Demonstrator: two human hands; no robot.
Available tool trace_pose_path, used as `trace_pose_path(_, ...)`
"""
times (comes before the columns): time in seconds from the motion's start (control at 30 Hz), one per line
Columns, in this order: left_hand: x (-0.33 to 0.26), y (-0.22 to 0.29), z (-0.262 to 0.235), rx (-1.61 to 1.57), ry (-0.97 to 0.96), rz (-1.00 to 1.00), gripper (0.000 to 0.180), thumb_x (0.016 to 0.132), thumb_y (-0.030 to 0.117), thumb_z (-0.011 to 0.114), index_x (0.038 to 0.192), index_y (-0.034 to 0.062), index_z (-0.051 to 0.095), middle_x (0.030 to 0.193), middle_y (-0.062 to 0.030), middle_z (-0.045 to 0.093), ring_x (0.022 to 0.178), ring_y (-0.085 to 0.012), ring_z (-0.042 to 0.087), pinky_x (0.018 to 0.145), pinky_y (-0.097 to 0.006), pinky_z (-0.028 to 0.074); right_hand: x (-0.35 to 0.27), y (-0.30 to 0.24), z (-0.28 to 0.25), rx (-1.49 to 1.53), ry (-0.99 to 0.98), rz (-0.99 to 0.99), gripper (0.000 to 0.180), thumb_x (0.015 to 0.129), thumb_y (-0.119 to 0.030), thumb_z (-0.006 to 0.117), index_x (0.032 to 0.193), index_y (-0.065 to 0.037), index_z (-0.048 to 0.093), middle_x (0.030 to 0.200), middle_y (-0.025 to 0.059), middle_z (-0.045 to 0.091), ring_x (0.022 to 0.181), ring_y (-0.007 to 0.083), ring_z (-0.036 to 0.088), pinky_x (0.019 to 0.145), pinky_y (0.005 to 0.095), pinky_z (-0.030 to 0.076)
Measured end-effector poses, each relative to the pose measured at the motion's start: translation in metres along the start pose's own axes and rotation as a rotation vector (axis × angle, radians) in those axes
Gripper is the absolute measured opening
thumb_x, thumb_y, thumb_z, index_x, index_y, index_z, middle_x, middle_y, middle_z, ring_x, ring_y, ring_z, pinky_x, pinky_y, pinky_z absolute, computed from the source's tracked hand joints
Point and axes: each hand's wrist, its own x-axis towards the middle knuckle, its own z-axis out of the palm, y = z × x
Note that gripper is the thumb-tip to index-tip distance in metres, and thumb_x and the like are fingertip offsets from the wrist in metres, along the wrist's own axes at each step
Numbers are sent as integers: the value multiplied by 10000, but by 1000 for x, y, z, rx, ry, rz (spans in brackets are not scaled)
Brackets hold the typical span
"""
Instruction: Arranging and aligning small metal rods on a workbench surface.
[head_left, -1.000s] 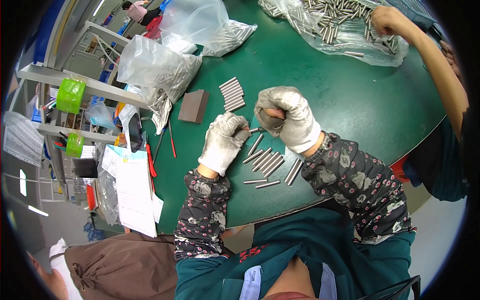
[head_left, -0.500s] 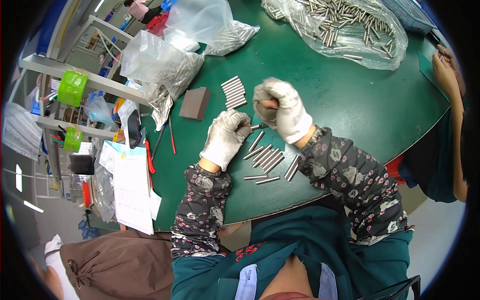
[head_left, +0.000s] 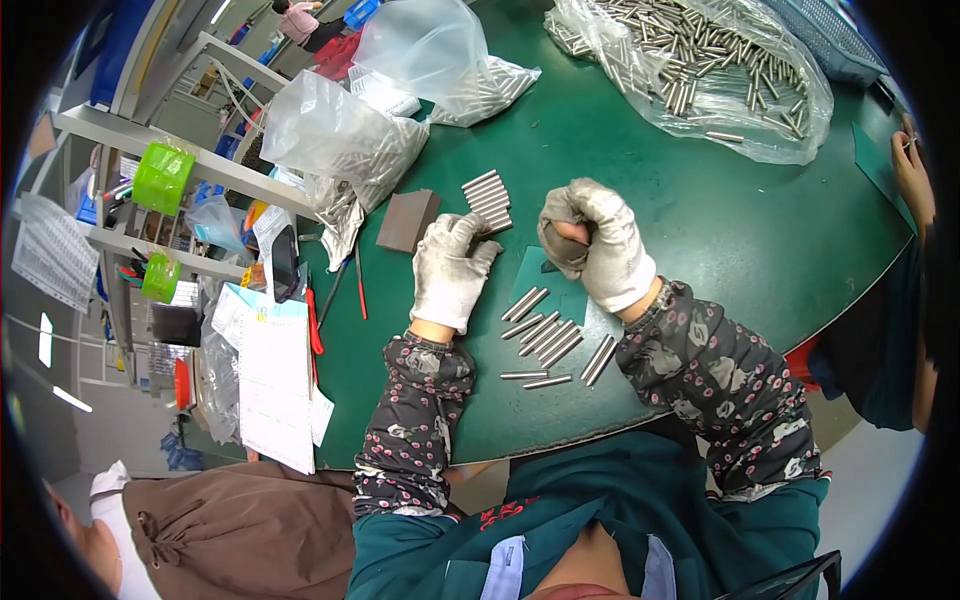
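My left hand (head_left: 450,272), in a pale work glove, has bent fingers at the near end of a neat row of metal pins (head_left: 486,198). Its fingertips close on a pin at that end, mostly hidden by the glove. Right of it, my right hand (head_left: 603,245) is closed above a small green sheet (head_left: 570,296), a bare fingertip poking out of its glove. What it holds is hidden; a small dark piece (head_left: 548,267) shows just below it. Several loose metal pins (head_left: 550,338) lie between my forearms.
A dark brown block (head_left: 408,221) lies left of the row. Bags of pins (head_left: 345,140) stand behind it, and an open bag (head_left: 735,75) spreads at the far right. Papers (head_left: 275,385) and red-handled pliers (head_left: 314,322) lie left. Another person's hand (head_left: 908,170) is at the right edge.
My left hand has moved away from my right hand, toward the row of pins. My right hand stays closed over the green sheet. The whole view has shifted slightly.
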Motion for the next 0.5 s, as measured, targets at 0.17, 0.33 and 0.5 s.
trace_pose_path(0.17, 3, 2, 1, 208, -48, 56, 210, 663, 32, 691, 845, 40, 589, 787, -89, 562, 721, -255, 567, 650, -341, 459, 3, 1, -1, -18, -22, -19, 482, 869, -456, 379, 536, -113, 320, 461, -6, 294, 399, 98, 265, 373, 243, 201)
trace_pose_path(0.33, -4, 10, -10, -1, -178, 104, 191, 660, -11, 668, 814, 33, 565, 746, -77, 546, 721, -245, 552, 641, -338, 445, 2, 1, -4, -11, -8, 7, 473, 868, -446, 382, 538, -112, 322, 465, -4, 292, 406, 100, 270, 379, 246, 208)
trace_pose_path(0.5, -10, 19, -6, -47, -224, 124, 180, 646, 41, 679, 802, 70, 593, 761, -58, 572, 763, -258, 552, 687, -353, 442, 2, 1, -5, 22, -20, -9, 458, 860, -424, 392, 531, -117, 310, 458, -6, 279, 412, 105, 268, 385, 247, 211)
